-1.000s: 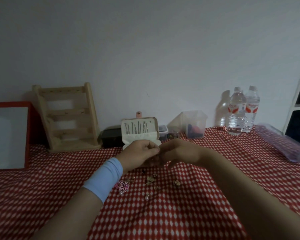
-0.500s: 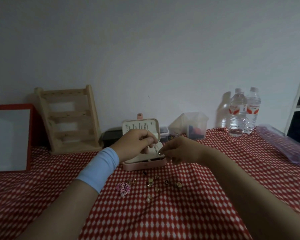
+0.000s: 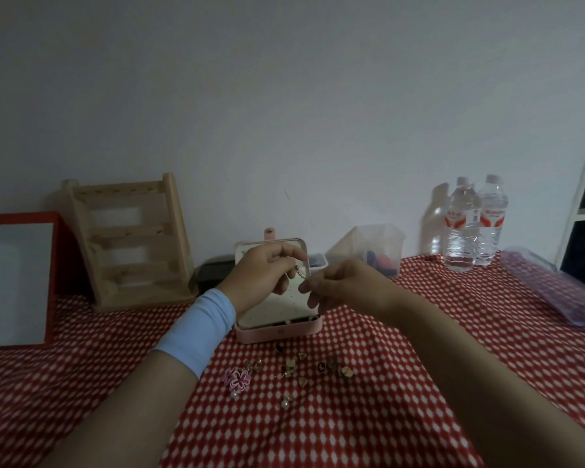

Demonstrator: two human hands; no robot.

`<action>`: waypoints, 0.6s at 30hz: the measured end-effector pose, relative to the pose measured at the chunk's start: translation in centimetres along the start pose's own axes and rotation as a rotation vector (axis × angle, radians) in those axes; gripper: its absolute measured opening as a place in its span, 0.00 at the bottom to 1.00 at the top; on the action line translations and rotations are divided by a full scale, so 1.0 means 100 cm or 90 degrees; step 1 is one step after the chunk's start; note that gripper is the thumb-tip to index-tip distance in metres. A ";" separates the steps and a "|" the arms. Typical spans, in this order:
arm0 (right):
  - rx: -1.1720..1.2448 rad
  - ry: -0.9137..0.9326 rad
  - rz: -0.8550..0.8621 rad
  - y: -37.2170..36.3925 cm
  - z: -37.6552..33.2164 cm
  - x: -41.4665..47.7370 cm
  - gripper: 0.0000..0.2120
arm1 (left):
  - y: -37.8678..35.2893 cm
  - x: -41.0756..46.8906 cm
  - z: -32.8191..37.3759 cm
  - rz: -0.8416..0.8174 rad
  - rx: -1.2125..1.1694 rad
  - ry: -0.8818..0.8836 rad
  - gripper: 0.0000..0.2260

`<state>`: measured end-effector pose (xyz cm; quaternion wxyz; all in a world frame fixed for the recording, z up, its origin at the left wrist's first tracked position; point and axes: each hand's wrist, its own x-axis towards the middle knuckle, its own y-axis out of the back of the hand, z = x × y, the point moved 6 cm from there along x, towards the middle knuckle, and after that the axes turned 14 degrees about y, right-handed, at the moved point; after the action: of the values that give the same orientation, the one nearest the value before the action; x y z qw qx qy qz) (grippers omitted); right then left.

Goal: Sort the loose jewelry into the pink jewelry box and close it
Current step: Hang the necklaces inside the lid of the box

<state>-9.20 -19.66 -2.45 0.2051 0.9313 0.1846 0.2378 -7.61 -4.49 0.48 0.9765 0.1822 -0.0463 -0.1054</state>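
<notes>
The pink jewelry box [image 3: 277,332] stands open on the red checked cloth, its cream lid upright behind my hands. My left hand [image 3: 264,278], with a light blue wristband, and my right hand [image 3: 338,285] are raised in front of the lid. Between them they pinch a small silver chain [image 3: 301,273], one end in each hand's fingertips. Several loose pieces of jewelry [image 3: 301,368] lie on the cloth in front of the box, among them a pink flower piece [image 3: 238,380] and small pearl earrings [image 3: 286,400].
A wooden jewelry rack [image 3: 132,241] leans at the back left beside a red-framed white board [image 3: 14,278]. A dark case [image 3: 213,275] and a clear plastic tub [image 3: 375,248] sit behind the box. Two water bottles [image 3: 475,224] and a clear purple tray [image 3: 554,288] are at the right.
Both hands rose from just above the cloth to in front of the lid, drawing the chain out between them and uncovering the box's base.
</notes>
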 end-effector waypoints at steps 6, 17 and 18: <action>-0.072 -0.019 0.020 0.011 0.007 0.007 0.09 | -0.002 0.007 -0.014 -0.060 0.183 0.047 0.11; 0.043 -0.057 0.044 0.013 -0.001 0.003 0.17 | -0.007 0.000 -0.019 -0.112 0.136 0.120 0.15; 0.049 -0.065 0.038 0.013 0.002 0.002 0.17 | -0.006 0.000 -0.020 -0.111 0.108 0.137 0.15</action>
<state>-8.61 -20.71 -1.89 0.1709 0.9545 0.1553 0.1886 -7.50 -4.39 -1.58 0.9440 0.2776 0.0656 -0.1656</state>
